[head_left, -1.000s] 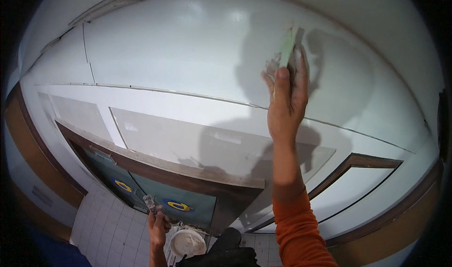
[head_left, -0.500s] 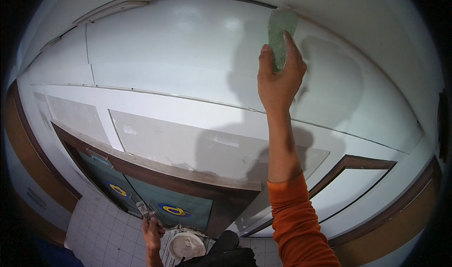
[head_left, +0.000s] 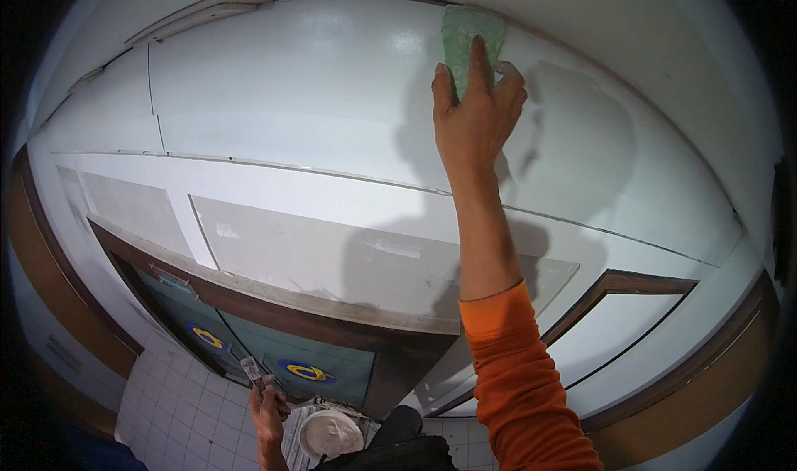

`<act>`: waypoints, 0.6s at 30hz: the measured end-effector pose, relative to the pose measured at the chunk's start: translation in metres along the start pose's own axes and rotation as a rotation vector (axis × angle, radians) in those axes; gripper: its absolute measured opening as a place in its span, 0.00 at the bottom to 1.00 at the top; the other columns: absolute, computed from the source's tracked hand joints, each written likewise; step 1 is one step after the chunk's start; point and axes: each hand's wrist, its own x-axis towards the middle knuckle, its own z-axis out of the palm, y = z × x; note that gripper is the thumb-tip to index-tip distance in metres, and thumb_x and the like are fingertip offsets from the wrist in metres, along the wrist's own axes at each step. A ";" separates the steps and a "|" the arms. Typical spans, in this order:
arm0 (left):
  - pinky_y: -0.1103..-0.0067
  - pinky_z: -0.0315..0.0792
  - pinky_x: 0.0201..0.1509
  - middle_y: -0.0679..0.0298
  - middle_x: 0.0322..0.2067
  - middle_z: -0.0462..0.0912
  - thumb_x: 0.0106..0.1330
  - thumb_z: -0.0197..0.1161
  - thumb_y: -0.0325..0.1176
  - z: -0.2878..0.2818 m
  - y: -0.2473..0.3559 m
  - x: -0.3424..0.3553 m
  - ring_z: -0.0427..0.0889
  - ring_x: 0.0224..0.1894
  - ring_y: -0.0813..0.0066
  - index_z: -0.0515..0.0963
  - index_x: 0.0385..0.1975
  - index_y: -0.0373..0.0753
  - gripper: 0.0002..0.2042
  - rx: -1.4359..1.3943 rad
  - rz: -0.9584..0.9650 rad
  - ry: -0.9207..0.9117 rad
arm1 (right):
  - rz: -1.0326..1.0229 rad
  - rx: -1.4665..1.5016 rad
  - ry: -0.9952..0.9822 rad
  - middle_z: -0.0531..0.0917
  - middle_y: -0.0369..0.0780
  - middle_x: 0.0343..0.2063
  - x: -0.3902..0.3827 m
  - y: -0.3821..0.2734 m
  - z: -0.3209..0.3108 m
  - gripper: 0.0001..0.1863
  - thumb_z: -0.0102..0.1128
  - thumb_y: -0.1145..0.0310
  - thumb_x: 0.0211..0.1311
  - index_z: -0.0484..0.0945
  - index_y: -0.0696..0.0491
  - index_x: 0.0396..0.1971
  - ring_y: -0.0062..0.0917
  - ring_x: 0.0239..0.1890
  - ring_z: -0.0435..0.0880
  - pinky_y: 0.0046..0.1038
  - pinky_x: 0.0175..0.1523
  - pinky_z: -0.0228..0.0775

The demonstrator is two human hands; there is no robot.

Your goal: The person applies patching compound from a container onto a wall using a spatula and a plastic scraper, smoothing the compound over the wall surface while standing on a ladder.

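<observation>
In the head view, looking from high up along a wall and down to the floor, we see our right hand (head_left: 475, 110) raised at full reach, its arm in an orange sleeve (head_left: 519, 380) rising from the lower edge. The hand presses a pale green sanding pad (head_left: 470, 32) flat against the white wall panel (head_left: 315, 97), close under the ceiling line at the top of the picture. The fingers (head_left: 479, 60) lie spread over the lower part of the pad, the thumb at its left edge, so the hand is closed onto the pad and holding it to the surface; the top half of the pad shows above the fingertips. The hand's shadow falls on the wall just to the right. Far below, near the bottom edge, our left hand (head_left: 267, 409) is closed around the handle of a small putty knife (head_left: 251, 371), whose blade points up and to the left. Just beside that hand, to its right, a white bucket (head_left: 330, 434) stands on the white tiled floor (head_left: 178, 404). Behind them we see a dark brown door frame (head_left: 274, 309) with teal glass panes (head_left: 249, 350) carrying yellow and blue round stickers. Patches of grey filler (head_left: 332, 255) mark the wall above the door.
</observation>
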 end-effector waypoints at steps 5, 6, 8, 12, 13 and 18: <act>0.81 0.60 0.18 0.68 0.25 0.75 0.78 0.59 0.43 -0.006 -0.011 0.007 0.69 0.18 0.81 0.74 0.58 0.42 0.16 -0.001 -0.017 0.016 | -0.013 -0.065 0.014 0.71 0.53 0.52 0.003 -0.002 0.004 0.31 0.70 0.52 0.65 0.79 0.52 0.65 0.47 0.54 0.70 0.49 0.55 0.66; 0.81 0.60 0.18 0.68 0.25 0.75 0.77 0.59 0.43 -0.007 -0.015 0.010 0.70 0.18 0.80 0.74 0.58 0.43 0.16 -0.003 -0.026 0.024 | -0.017 -0.071 0.022 0.71 0.53 0.52 0.004 -0.002 0.005 0.31 0.69 0.52 0.66 0.79 0.52 0.65 0.47 0.54 0.71 0.49 0.55 0.66; 0.82 0.62 0.19 0.68 0.24 0.77 0.78 0.56 0.38 0.000 -0.006 0.006 0.70 0.17 0.82 0.74 0.56 0.42 0.13 -0.010 -0.040 0.041 | 0.015 -0.075 -0.036 0.71 0.54 0.51 0.006 -0.006 0.003 0.32 0.69 0.51 0.66 0.79 0.54 0.64 0.48 0.53 0.72 0.49 0.53 0.68; 0.82 0.62 0.19 0.68 0.24 0.78 0.78 0.54 0.36 0.004 0.001 0.004 0.69 0.17 0.83 0.75 0.55 0.41 0.12 -0.008 -0.045 0.046 | 0.081 -0.082 -0.171 0.71 0.55 0.48 0.019 -0.020 -0.010 0.32 0.68 0.53 0.65 0.79 0.59 0.63 0.49 0.50 0.76 0.49 0.46 0.77; 0.82 0.62 0.19 0.68 0.25 0.77 0.78 0.56 0.38 0.002 0.000 0.005 0.70 0.18 0.82 0.75 0.57 0.41 0.13 0.001 -0.031 0.036 | 0.082 -0.089 -0.201 0.71 0.55 0.47 0.024 -0.024 -0.016 0.32 0.67 0.53 0.65 0.79 0.60 0.61 0.48 0.49 0.77 0.48 0.44 0.79; 0.81 0.61 0.19 0.68 0.25 0.75 0.77 0.59 0.43 -0.001 -0.004 0.009 0.70 0.18 0.80 0.75 0.60 0.41 0.18 0.024 -0.012 0.019 | 0.097 -0.134 -0.346 0.75 0.56 0.45 0.044 -0.030 -0.041 0.32 0.63 0.50 0.66 0.80 0.55 0.64 0.50 0.48 0.83 0.47 0.47 0.82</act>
